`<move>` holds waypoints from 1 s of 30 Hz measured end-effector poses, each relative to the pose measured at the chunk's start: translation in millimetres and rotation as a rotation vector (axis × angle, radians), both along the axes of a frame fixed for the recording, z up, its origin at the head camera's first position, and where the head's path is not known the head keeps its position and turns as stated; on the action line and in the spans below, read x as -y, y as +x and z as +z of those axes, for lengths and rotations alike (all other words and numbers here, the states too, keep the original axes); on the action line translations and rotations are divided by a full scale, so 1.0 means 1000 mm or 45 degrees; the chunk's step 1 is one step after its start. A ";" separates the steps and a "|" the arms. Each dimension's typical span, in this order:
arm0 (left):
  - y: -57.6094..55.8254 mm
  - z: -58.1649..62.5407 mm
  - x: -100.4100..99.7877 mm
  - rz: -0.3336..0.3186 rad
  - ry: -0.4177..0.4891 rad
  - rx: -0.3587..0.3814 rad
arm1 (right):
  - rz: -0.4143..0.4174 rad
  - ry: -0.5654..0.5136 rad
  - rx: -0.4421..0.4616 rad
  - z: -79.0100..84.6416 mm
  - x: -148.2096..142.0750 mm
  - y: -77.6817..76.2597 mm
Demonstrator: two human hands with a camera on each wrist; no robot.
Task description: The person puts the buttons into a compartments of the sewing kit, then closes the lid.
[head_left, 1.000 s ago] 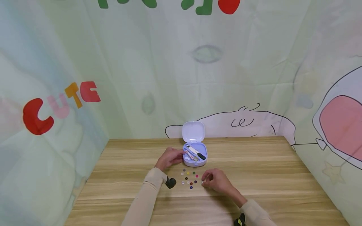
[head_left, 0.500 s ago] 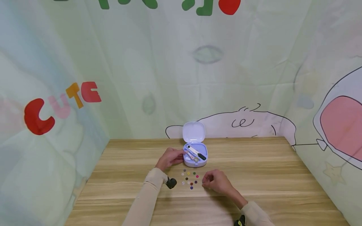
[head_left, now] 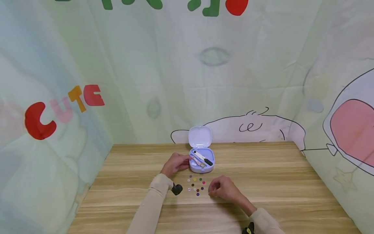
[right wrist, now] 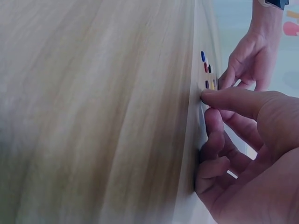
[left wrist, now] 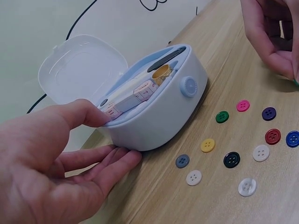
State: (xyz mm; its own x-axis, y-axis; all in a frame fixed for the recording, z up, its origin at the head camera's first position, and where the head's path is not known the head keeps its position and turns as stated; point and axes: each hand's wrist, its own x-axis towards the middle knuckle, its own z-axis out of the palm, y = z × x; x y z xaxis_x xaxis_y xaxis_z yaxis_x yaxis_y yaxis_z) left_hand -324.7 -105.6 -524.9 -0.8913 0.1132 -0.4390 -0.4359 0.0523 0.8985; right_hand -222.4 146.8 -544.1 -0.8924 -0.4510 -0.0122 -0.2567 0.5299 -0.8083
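A pale blue sewing box [head_left: 201,167] stands with its white lid [head_left: 200,136] raised at the back of the table. My left hand [head_left: 176,162] holds its left side: in the left wrist view one digit lies on the rim and the other fingers are against the base. Inside are a numbered measuring tape [left wrist: 145,90], a gold thimble [left wrist: 162,73] and a white tool with a black end [head_left: 208,161]. My right hand [head_left: 223,188] is low at the table, thumb and forefinger pinching a small button, of which only a green edge [left wrist: 296,82] shows.
Several loose buttons lie before the box, among them a pink button [left wrist: 243,106], a yellow button [left wrist: 208,145], a black button [left wrist: 231,159] and a blue button [left wrist: 293,138]. A printed curtain [head_left: 146,81] hangs behind the wooden table [head_left: 263,169].
The right hand's fingertips have shifted slightly, and the pale spot seen at them a second ago no longer shows. The left hand and box have stayed in place.
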 end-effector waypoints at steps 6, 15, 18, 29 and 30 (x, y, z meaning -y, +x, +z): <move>0.001 0.002 0.001 0.001 0.007 0.006 | 0.059 -0.024 0.037 0.009 -0.002 0.000; 0.002 0.002 0.001 -0.002 0.015 0.004 | 0.012 -0.019 0.036 0.033 -0.009 -0.017; 0.003 0.003 0.002 -0.003 0.022 0.000 | -0.057 -0.015 0.062 0.043 -0.010 -0.025; 0.004 0.003 0.001 0.007 0.028 -0.003 | -0.299 -0.144 0.261 0.076 -0.014 -0.057; 0.004 0.003 0.001 0.009 0.029 -0.003 | -0.310 -0.157 0.274 0.078 -0.014 -0.059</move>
